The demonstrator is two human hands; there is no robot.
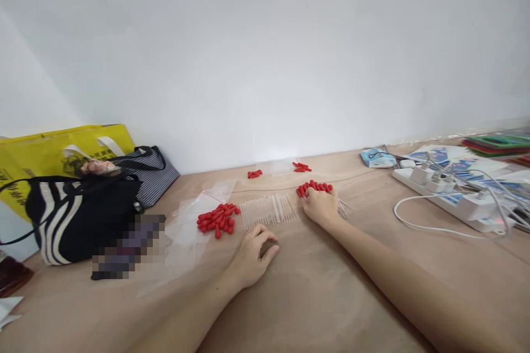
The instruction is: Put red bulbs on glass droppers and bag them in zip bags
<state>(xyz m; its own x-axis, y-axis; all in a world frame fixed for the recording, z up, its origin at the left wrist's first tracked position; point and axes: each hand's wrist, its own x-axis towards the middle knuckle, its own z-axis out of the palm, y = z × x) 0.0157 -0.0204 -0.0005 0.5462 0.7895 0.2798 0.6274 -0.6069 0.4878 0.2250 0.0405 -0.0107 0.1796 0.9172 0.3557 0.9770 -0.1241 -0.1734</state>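
My left hand (254,256) rests on the table with its fingers curved and its thumb apart, and nothing shows between them. Just beyond it lies a row of thin white sticks (265,211), side by side. To the left is a heap of red bulb-shaped caps (217,218). My right hand (321,207) is closed at a row of red caps (317,185), its fingertips touching them. White sticks (343,208) poke out to the right from under this hand. Whatever is pinched in its fingers is hidden.
Clear plastic bags (186,231) lie left of the heap. Further back are smaller red pieces (302,167). A black bag (83,220) and a yellow bag (99,138) stand at left. At right are a white power strip (447,201) with cables, a blue packet (377,158) and printed sheets (467,162).
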